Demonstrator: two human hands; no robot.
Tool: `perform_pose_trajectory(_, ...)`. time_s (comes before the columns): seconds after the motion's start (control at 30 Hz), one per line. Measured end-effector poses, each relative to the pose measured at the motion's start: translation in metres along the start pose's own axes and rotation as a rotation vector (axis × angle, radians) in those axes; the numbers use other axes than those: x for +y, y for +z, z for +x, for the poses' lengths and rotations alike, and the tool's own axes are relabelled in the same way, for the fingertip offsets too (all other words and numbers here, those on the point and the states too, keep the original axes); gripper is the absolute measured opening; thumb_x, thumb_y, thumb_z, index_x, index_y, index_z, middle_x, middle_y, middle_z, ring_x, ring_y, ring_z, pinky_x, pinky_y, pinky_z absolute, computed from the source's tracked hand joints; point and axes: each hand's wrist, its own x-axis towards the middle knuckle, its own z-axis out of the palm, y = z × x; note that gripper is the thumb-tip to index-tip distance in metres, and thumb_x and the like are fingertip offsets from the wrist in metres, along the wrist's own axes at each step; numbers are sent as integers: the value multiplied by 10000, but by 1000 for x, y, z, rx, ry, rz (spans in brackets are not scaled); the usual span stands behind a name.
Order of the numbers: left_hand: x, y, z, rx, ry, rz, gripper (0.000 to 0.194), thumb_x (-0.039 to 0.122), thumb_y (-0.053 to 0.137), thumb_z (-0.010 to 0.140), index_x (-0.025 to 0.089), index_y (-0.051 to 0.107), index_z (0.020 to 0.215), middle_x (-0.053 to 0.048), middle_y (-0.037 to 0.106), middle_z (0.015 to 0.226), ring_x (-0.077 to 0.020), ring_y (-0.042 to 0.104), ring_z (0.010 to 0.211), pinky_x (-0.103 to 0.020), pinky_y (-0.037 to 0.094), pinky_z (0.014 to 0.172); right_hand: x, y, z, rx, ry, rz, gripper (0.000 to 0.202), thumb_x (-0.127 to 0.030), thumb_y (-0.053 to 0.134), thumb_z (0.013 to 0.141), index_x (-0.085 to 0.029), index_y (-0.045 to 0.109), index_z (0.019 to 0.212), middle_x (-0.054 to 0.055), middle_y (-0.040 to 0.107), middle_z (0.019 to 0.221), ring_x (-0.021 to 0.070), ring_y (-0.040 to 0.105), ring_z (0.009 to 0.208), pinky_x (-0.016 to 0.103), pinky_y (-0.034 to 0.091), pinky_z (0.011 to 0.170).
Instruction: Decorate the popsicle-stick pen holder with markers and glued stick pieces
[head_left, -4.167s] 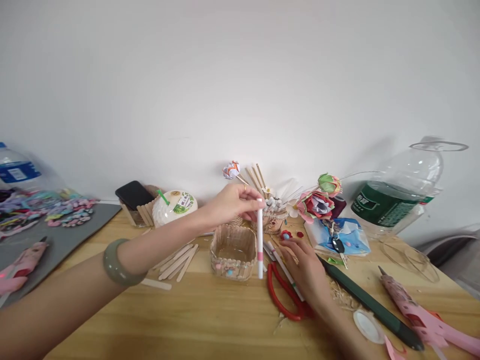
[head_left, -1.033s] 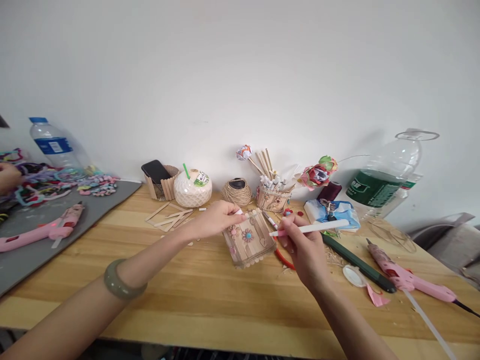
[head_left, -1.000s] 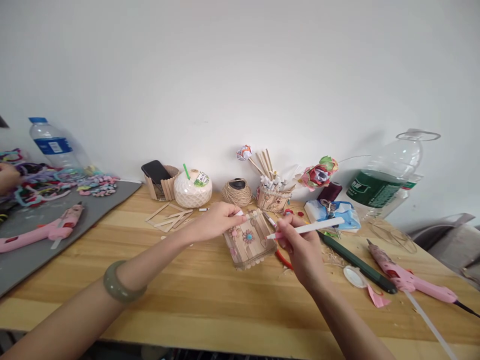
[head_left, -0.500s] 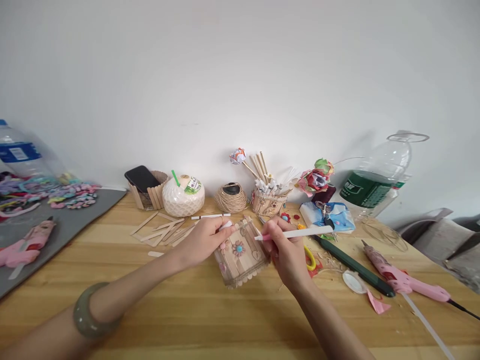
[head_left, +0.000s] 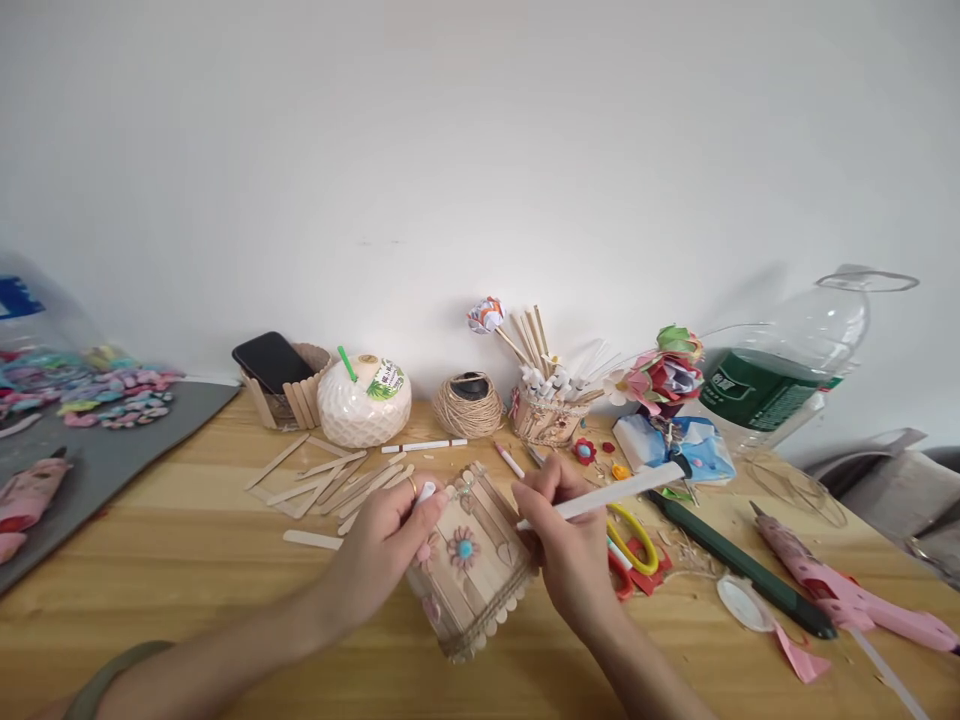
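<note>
A panel of wooden sticks (head_left: 480, 560), with a scalloped edge, twine trim and small flowers, is held tilted between my hands. My left hand (head_left: 390, 540) grips its upper left side, with a small white piece between thumb and fingers. A blue-centred flower (head_left: 464, 548) sits on the face of the panel. My right hand (head_left: 566, 540) is closed round a white marker (head_left: 622, 492), whose tip end is near the panel's right side. The lower fingers of my right hand are partly hidden behind the panel's edge.
Loose sticks (head_left: 319, 480), a coconut (head_left: 365, 400), twine (head_left: 470, 405) and a phone (head_left: 268, 362) in a stick holder lie left and behind. At right are yellow-handled scissors (head_left: 637, 540), a green tool (head_left: 742, 560), a glue gun (head_left: 840, 590) and a large bottle (head_left: 772, 370).
The view has shifted and moved closer. The panel and both hands appear lower, and the marker's pink end no longer shows. Another marker with a pink end now shows on the table behind the panel.
</note>
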Motion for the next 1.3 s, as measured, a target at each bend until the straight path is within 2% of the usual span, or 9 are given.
perform_pose_trajectory(0.23, 5, 3, -2, -38, -69, -8, 350, 468, 399, 880, 206, 404, 649, 55, 398, 568, -111, 408, 524, -243, 334, 521, 5, -4, -6, -53, -127, -96, 382, -254, 596, 834, -218, 346, 548, -76, 387, 458, 87, 315, 439, 221, 251, 429)
perform_pose_trajectory(0.33, 7, 4, 0, -33, -85, -13, 345, 473, 398, 877, 207, 400, 658, 59, 379, 576, -110, 409, 528, -242, 326, 520, 6, -4, -6, -76, -121, -137, 400, -270, 594, 839, -222, 327, 546, -83, 341, 463, 87, 294, 437, 222, 241, 420)
perform_pose_trajectory(0.6, 6, 6, 1, -5, -79, -26, 350, 469, 401, 881, 207, 403, 649, 60, 374, 578, -109, 412, 526, -236, 327, 511, 9, -4, -8, -118, -102, -187, 400, -289, 564, 859, -228, 309, 557, -83, 325, 471, 91, 284, 444, 229, 246, 425)
perform_pose_trajectory(1.3, 5, 5, 0, 30, -67, -15, 344, 437, 415, 876, 210, 390, 618, 58, 366, 567, -111, 416, 521, -228, 348, 499, 9, -7, -5, -164, -100, -269, 389, -308, 551, 868, -224, 325, 564, -64, 369, 492, 98, 315, 457, 248, 254, 440)
